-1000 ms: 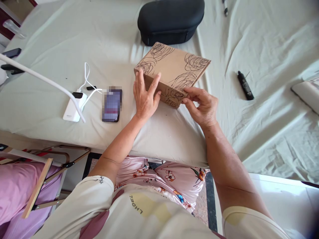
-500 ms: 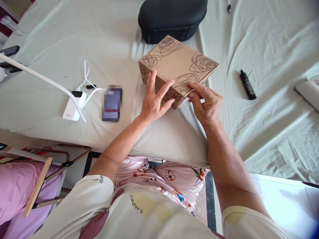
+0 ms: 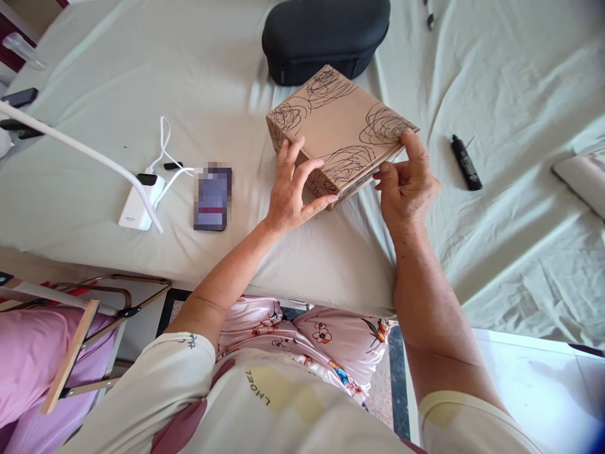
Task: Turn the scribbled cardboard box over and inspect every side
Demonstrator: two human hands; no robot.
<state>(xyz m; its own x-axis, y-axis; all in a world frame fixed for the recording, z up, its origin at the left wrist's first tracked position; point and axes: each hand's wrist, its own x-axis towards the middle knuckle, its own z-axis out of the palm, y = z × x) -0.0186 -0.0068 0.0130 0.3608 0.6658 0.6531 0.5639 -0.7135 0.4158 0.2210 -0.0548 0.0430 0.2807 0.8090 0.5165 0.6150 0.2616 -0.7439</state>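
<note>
Clearly spread, the fingers of the left hand touch the near edge of the box just ahead of them; the right hand has thumb and forefinger at its right edge, pinching or not I cannot tell. Beyond the fingers sits a black case; leftward, a phone.

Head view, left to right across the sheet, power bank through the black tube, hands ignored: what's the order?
White power bank → small black item → phone → scribble-patterned cardboard box → black tube.
</note>
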